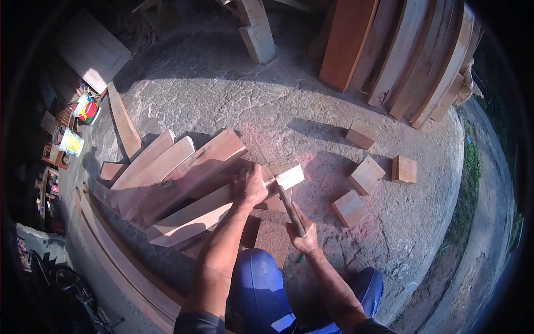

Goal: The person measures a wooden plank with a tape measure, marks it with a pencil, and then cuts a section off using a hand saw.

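A squared wooden beam [192,214] lies slantwise in front of me, its sunlit end [291,176] pointing right. My left hand [250,185] is closed over the beam near that end, gripping it from above. In my right hand [303,234] is the wooden bar of what looks like a frame saw [290,209], fingers wrapped round its lower part. The bar's upper end meets the beam just right of my left hand. A thin dark line, seemingly the saw's blade or cord, runs away beyond the beam. A wooden block [271,240] sits below the beam.
Several cut blocks [367,174] lie to the right on the rough concrete floor [206,103], near reddish sawdust. More beams [194,167] lie at left. Planks [400,61] stand at the far right. Long boards [111,239], buckets [70,142] and a motorcycle [69,284] are at left.
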`<state>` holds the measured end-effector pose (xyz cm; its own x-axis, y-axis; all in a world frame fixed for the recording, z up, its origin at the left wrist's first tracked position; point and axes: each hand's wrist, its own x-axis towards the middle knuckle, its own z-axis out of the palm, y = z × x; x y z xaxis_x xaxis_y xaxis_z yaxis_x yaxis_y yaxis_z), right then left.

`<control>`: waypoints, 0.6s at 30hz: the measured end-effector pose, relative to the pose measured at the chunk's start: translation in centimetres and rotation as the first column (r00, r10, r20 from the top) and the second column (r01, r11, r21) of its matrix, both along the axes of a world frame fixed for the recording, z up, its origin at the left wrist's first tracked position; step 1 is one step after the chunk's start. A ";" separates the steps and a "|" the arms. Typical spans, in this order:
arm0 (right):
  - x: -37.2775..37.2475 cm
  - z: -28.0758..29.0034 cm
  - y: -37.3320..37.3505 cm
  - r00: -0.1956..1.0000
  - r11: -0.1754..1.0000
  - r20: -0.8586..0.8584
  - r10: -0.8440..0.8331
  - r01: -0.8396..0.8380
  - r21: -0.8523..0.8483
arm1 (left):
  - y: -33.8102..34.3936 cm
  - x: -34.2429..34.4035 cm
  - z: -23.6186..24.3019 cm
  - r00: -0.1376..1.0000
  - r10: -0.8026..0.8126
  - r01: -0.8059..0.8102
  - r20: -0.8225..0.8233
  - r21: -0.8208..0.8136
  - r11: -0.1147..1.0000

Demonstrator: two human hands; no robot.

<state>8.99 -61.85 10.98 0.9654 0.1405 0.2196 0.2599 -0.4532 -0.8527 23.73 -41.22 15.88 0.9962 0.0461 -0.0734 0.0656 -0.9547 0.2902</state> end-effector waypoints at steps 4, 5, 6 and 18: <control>-11.1 3.9 -6.1 0.990 0.999 -0.134 0.043 -0.045 -0.016 | 2.4 4.6 0.6 0.964 -0.042 -0.054 -0.262 -0.350 0.935; -14.7 5.9 -8.3 0.987 0.987 -0.144 0.076 -0.054 0.153 | 3.0 5.7 0.7 0.970 -0.079 -0.001 -0.232 -0.325 0.946; -18.0 7.8 -9.6 0.982 0.993 -0.182 0.043 -0.022 0.115 | 3.5 6.0 0.7 0.955 -0.119 0.039 -0.273 -0.284 0.958; -3.0 0.3 -1.8 0.994 0.998 -0.112 0.017 -0.010 0.067 | 0.9 2.2 0.9 0.979 -0.016 -0.013 -0.206 -0.139 0.990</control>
